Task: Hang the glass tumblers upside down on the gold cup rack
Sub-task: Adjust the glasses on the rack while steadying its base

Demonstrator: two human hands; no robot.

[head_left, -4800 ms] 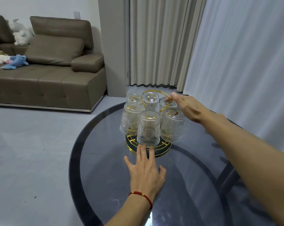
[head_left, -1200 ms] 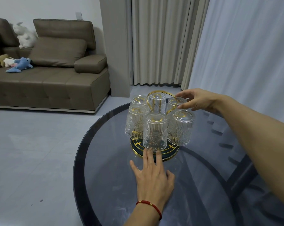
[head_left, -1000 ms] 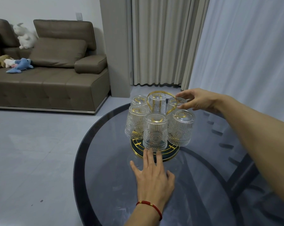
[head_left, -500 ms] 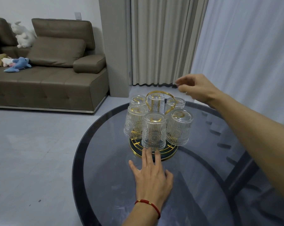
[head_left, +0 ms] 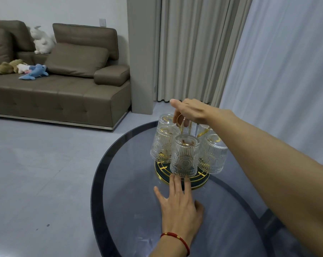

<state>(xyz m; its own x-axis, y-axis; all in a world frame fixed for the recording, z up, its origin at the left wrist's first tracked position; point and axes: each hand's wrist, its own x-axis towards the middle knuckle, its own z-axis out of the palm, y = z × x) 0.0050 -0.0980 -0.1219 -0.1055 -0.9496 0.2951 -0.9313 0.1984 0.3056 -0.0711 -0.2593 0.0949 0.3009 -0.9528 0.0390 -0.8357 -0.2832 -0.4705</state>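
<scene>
The gold cup rack (head_left: 199, 184) stands on a round dark base on the glass table. Several ribbed glass tumblers hang on it upside down: one at the front (head_left: 184, 158), one at the left (head_left: 163, 145), one at the right (head_left: 213, 154) and others behind. My right hand (head_left: 192, 112) is above the rack's middle, fingers curled around the gold loop handle (head_left: 179, 121). My left hand (head_left: 179, 204) lies flat on the glass, its fingertips touching the front edge of the rack's base. The rear tumblers are partly hidden by my right hand.
The round table has a dark rim (head_left: 97, 182) with grey floor to its left. A brown sofa (head_left: 64, 93) with plush toys (head_left: 33, 72) stands at the back left. Curtains (head_left: 194, 52) hang behind the table and to its right.
My right hand left the rear right tumbler, rose, then came down leftward onto the rack's loop handle and curled around it. My left hand has stayed at the base.
</scene>
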